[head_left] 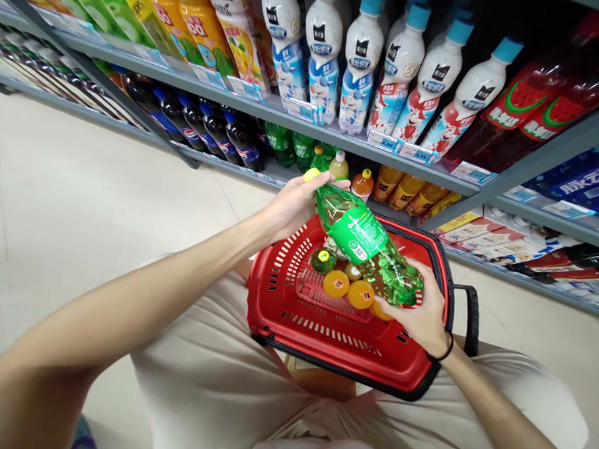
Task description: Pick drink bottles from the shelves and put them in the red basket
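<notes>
A green soda bottle [361,234] with a yellow cap is held slantwise over a red shopping basket [276,309]. My left hand [298,201] is closed on its neck, just below the cap. Around the bottle's base, my right hand [422,309] is closed as well, with a black band at the wrist. Beneath the bottle, inside the basket, lie several oranges [335,283] and a dark green round fruit [323,259] with a yellow sticker. The bottle hides part of the basket's contents.
Drink shelves stand in front, with white milk-drink bottles [362,62] above and cola bottles [241,142] below. Red watermelon-labelled bottles [528,105] are at the right. The basket's black handle [471,318] juts out on the right. Pale floor tiles [82,188] extend to the left.
</notes>
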Action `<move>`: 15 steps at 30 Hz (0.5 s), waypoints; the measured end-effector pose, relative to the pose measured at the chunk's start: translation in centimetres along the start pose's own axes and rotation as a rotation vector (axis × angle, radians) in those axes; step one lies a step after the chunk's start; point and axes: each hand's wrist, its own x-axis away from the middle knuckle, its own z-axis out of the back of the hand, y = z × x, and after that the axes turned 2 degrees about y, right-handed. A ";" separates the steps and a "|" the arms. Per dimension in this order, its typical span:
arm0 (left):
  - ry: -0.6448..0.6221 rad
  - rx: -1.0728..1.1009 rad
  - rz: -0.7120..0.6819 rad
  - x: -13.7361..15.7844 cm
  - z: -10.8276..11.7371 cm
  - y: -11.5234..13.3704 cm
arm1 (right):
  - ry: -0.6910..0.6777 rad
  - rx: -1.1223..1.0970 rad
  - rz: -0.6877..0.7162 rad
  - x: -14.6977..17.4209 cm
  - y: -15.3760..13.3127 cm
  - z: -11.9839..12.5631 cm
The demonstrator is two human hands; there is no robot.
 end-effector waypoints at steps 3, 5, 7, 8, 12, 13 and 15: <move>-0.008 -0.007 -0.004 0.0 0.2 0.0 | -0.046 -0.180 -0.143 0.1 0.1 -0.1; 0.000 -0.017 -0.001 -0.1 0.4 0.0 | -0.093 -0.356 -0.271 0.3 0.1 -0.2; 0.011 -0.028 -0.005 -0.2 0.4 0.0 | -0.133 -0.547 -0.415 0.5 -0.1 -0.3; 0.012 -0.032 -0.009 -0.2 0.4 0.1 | -0.141 -0.647 -0.496 0.6 -0.3 -0.4; -0.006 -0.045 -0.004 0.0 0.1 0.2 | -0.187 -1.026 -0.813 0.5 -1.2 -0.8; -0.014 -0.053 0.001 0.2 0.0 0.2 | -0.231 -1.101 -0.869 0.4 -1.3 -0.8; -0.033 -0.068 -0.002 0.4 -0.3 0.1 | -0.330 -1.211 -0.955 0.3 -1.3 -0.8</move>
